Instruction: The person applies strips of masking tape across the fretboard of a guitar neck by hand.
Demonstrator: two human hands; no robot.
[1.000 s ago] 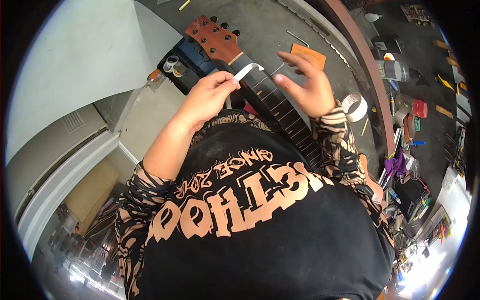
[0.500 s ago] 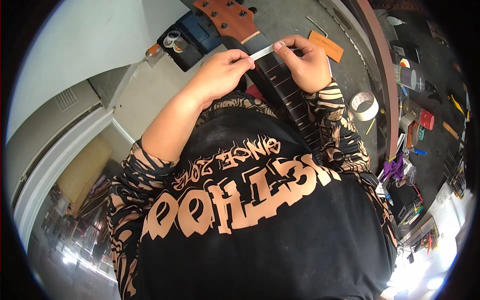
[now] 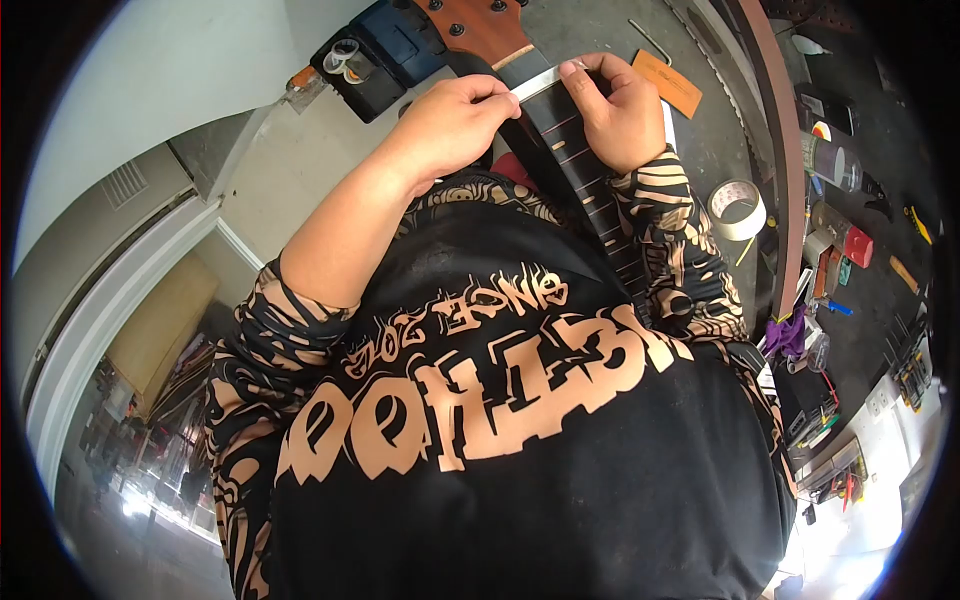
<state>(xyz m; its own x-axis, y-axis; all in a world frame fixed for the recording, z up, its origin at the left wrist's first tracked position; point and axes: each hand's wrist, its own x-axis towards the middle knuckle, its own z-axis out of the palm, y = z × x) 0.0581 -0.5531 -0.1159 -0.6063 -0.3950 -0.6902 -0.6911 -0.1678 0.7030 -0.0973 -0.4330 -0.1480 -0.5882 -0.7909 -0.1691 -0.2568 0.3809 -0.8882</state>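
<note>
While my left hand (image 3: pixel 455 125) pinches one end of the white strip (image 3: pixel 538 84), my right hand (image 3: pixel 621 112) pinches it farther along. Narrow and straight, it spans the far end of the dark fretboard (image 3: pixel 578 168); whether they touch, I can't tell.

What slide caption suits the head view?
Bare left hand and bare right hand hold a narrow white strip across a long, dark, fretted guitar neck.
</note>
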